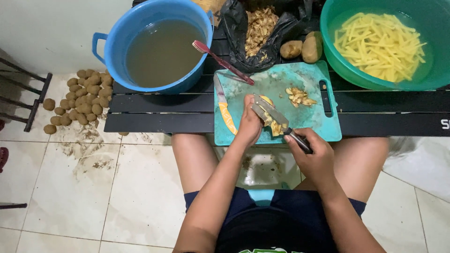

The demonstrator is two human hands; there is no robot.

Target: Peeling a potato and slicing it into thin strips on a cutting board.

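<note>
Landmark: teal cutting board (309, 122). You're mid-cut: left hand (249, 125) pinches a peeled potato (267, 100) at board centre, right hand (315, 157) fisted round the crinkle cutter (270, 112) handle off the near edge, blade resting on the potato. Next move likely needs a straight press down, fingertips clear of the blade. Counts: one orange knife (227, 116) on the board's left side, one pile of peel scraps (300, 96) right of centre, two whole potatoes (302, 48) beyond the far edge, one toothbrush (220, 60) across its far-left corner.

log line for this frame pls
left hand: steadies potato on cutting board | right hand: grips wavy cutter over potato | cut strips in green basin
</note>
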